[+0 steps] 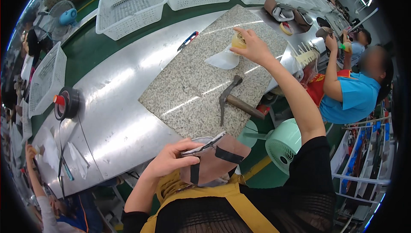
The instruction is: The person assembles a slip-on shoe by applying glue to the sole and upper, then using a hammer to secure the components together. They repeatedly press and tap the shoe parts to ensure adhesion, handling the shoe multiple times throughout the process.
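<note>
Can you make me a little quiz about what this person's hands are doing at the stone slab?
1. True or false: the hammer is held in the right hand.
2. What does the left hand hold: (a) a brown shoe upper, (b) a white basket, (c) a roll of tape?
3. Fill in: the right hand reaches across the speckled stone slab to a small yellowish ____.

Key: 1 false, the hammer lies loose on the slab. 2 (a). 3 pot, standing by a white sheet.
</note>
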The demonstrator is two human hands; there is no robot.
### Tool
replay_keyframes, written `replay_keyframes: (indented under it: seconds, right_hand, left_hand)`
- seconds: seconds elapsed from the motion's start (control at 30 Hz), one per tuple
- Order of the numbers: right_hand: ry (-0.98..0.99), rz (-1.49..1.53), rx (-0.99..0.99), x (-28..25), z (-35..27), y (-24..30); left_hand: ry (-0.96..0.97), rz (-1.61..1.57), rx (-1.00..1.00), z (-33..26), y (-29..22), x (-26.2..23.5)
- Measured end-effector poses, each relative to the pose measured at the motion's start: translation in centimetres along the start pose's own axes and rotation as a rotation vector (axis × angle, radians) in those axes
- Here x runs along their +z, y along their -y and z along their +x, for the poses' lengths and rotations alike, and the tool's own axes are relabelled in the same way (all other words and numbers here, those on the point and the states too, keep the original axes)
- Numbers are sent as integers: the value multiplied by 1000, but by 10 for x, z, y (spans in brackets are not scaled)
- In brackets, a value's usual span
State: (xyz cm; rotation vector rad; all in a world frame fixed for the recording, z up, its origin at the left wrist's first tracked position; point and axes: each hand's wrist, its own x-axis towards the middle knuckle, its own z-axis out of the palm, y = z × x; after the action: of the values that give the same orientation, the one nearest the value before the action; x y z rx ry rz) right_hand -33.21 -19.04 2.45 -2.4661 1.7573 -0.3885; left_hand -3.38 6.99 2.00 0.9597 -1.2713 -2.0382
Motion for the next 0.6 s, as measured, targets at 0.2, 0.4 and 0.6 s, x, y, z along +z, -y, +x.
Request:
replay_keyframes:
  seconds: [0.2,0.4,0.6]
  right_hand:
    - [3,4,39,0,0,-2]
    - [-7,-14,15,-1,5,5]
    - [-73,1,-14,-2,-2,-10]
  left_hand:
    - [-45,477,250,40,-30,-37]
    - [-362,1430,679,183,-21,-59]
    - [-356,1692,619,215,-4,-59]
